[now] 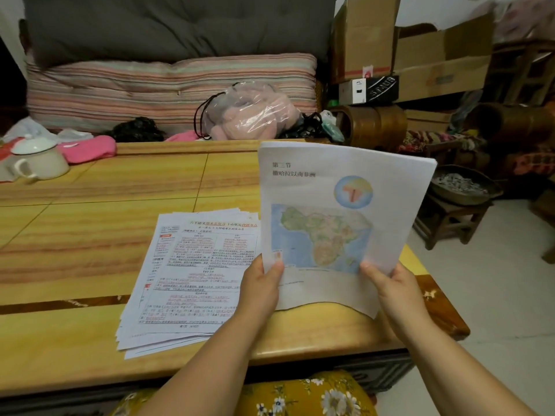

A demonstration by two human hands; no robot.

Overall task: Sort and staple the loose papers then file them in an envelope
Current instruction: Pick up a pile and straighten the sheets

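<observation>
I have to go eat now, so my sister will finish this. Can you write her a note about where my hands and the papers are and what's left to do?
Left hand: pinches the lower left edge of the map sheets, thumb on front.
Right hand: holds their lower right edge.
The map sheets are held up above the table's right side, bottom edge drooping toward the wood.
The loose pile lies fanned and uneven on the table, left of the held sheets.
Done: one set picked out.
Left: sort the pile, staple, file. No stapler or envelope is in view.
</observation>
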